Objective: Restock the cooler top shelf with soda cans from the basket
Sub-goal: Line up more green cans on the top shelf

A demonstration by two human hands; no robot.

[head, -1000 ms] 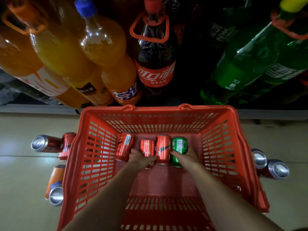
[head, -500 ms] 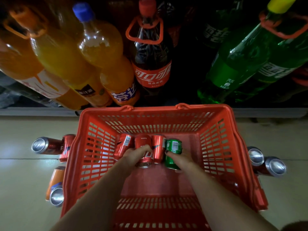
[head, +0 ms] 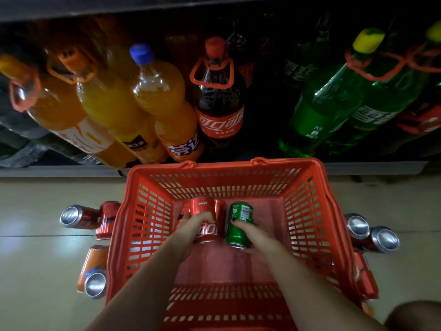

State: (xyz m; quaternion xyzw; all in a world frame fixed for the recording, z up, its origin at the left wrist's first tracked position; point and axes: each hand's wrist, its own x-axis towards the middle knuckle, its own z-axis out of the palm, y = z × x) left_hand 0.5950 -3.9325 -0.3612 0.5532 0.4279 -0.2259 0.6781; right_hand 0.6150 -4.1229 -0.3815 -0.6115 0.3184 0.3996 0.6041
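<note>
**Two hands, two cans in the red basket**

Both hands reach down into the red plastic basket (head: pixel 307 211) at the centre of the frame. The left hand (head: pixel 193 229) has its fingers (head: pixel 205 217) curled over a red cola can (head: pixel 202 209), gripping it around the middle. The right hand (head: pixel 253 235) grips a green soda can (head: pixel 239 216) just to the right of it, thumb across the can's side and the other fingers hidden behind it. The two cans stand close together near the far end of the basket floor, both tilted toward the camera. More red cans (head: pixel 220 211) sit pressed behind and beside the held cola can; their number cannot be told.

Outside the basket, on the pale floor (head: pixel 35 271), cans lie on their sides: two red ones (head: pixel 88 218) at centre left, an orange can (head: pixel 93 271) at lower left, and a pair with silver ends (head: pixel 372 235) at centre right, all just beside the basket walls.

Across the upper half of the frame, large bottles stand on the cooler's low shelf (head: pixel 59 172): orange soda bottles (head: pixel 114 108) at upper left, one blue-capped orange bottle (head: pixel 164 99), a dark cola bottle (head: pixel 219 103) with a red carry handle at upper centre, and green bottles (head: pixel 329 108) at upper right. The top shelf of the cooler is out of view.
</note>
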